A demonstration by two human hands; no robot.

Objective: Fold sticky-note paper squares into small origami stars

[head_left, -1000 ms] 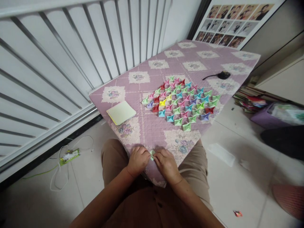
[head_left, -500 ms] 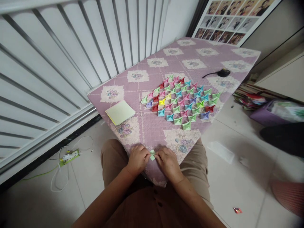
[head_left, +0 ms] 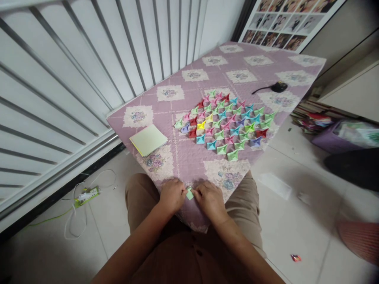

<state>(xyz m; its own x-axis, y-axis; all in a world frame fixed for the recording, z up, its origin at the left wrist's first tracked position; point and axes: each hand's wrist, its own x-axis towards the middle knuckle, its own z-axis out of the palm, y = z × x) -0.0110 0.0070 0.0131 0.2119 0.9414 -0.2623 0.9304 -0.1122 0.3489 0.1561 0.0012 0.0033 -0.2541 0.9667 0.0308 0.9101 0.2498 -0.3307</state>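
A small folded piece of light green paper (head_left: 190,193) is pinched between my two hands, close to the near corner of the table. My left hand (head_left: 173,196) is closed on its left edge and my right hand (head_left: 209,199) on its right edge. Fingertips cover both sides of the paper. Beyond the hands stand rows of folded paper pieces (head_left: 219,135) in green, pink, blue, red and yellow. To the left lies a stack of square paper (head_left: 149,139), pale green on top.
The table is covered by a purple floral tablecloth (head_left: 189,157). A black object with a short cord (head_left: 278,86) lies at the far right. White railings (head_left: 89,59) run along the left. On the floor are a power strip (head_left: 86,196) and a purple bin (head_left: 334,138).
The green paper looks more compact, its upper part now folded or hidden between the fingers. Both hands have stayed in nearly the same place. The view has shifted slightly.
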